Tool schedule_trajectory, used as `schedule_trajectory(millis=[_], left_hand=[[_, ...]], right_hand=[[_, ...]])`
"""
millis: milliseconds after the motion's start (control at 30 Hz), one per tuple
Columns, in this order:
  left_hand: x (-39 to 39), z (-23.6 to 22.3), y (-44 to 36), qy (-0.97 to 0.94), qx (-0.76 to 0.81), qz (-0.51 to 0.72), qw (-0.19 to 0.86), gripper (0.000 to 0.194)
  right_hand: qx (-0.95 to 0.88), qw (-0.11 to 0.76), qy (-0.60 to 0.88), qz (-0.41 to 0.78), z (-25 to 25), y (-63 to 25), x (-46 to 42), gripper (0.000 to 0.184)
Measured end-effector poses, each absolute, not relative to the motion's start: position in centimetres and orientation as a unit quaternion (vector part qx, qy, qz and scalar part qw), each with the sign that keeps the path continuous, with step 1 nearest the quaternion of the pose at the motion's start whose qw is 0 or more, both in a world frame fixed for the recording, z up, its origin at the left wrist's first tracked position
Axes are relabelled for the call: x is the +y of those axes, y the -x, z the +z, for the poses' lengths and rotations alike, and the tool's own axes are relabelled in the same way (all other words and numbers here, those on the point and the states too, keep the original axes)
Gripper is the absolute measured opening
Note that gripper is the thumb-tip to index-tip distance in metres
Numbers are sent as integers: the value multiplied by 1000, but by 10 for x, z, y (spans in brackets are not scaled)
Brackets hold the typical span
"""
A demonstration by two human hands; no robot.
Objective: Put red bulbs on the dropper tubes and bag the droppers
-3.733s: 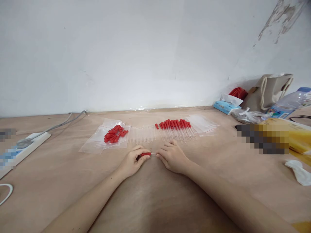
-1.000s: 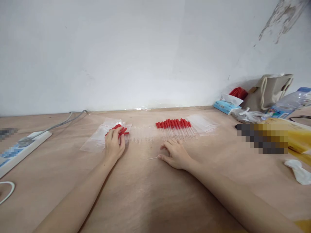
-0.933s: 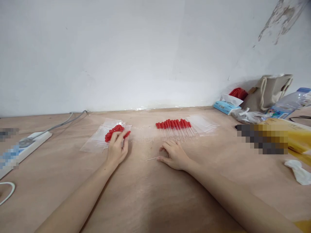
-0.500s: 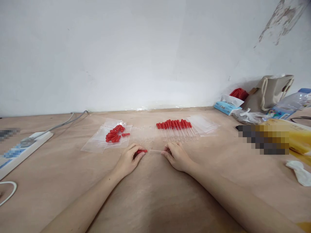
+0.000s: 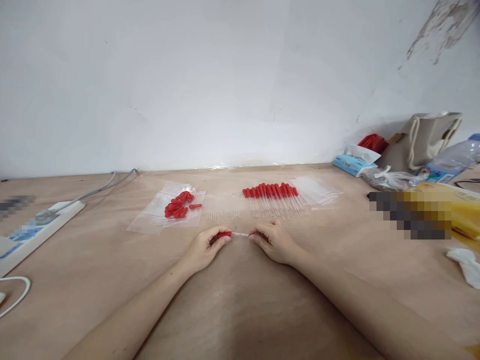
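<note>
My left hand (image 5: 208, 246) is closed round a red rubber dropper bulb (image 5: 224, 234), its mouth facing right. My right hand (image 5: 273, 241) pinches a clear glass dropper tube (image 5: 240, 234), whose left end meets the bulb's mouth; how deep it sits inside is hidden. Beyond my left hand, loose red bulbs (image 5: 176, 207) lie on clear plastic bags (image 5: 150, 215). A row of bare glass tubes (image 5: 221, 206) lies in the middle. Right of it, beyond my right hand, several droppers with red bulbs fitted (image 5: 270, 192) lie side by side.
More clear bags (image 5: 315, 190) lie behind the fitted droppers. At left is a power strip (image 5: 67, 217) with a grey cable. The right side holds a tissue pack (image 5: 352, 164), a canvas bag (image 5: 423, 140), a plastic bottle (image 5: 450, 162), a yellow package (image 5: 465, 205) and a crumpled white tissue (image 5: 465, 265).
The gap between bulb and tube has closed: the tube's end now meets the bulb's mouth. My hands have come slightly nearer each other. The view has shifted a little.
</note>
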State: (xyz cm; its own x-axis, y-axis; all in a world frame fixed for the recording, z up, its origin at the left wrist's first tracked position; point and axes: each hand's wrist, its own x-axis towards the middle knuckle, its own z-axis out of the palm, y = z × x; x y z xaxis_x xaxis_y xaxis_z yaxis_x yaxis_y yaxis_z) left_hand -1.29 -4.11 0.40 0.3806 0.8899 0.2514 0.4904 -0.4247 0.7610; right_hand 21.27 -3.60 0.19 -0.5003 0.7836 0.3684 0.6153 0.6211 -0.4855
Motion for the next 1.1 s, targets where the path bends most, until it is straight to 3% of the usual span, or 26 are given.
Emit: schedule_trajectory(millis=[300,767,1100], left_hand=[[-49,9,10,-803,427,296,291,19],[-49,12,8,-822,420,273,270,20],[-48,12,9,-839,405,283,227,18]], right_hand=[[-859,294,390,152,0,-217,-33,19],[-852,290,432,61,5,-210,-44,24],[-868,268,416,38,3,-202,-45,38]])
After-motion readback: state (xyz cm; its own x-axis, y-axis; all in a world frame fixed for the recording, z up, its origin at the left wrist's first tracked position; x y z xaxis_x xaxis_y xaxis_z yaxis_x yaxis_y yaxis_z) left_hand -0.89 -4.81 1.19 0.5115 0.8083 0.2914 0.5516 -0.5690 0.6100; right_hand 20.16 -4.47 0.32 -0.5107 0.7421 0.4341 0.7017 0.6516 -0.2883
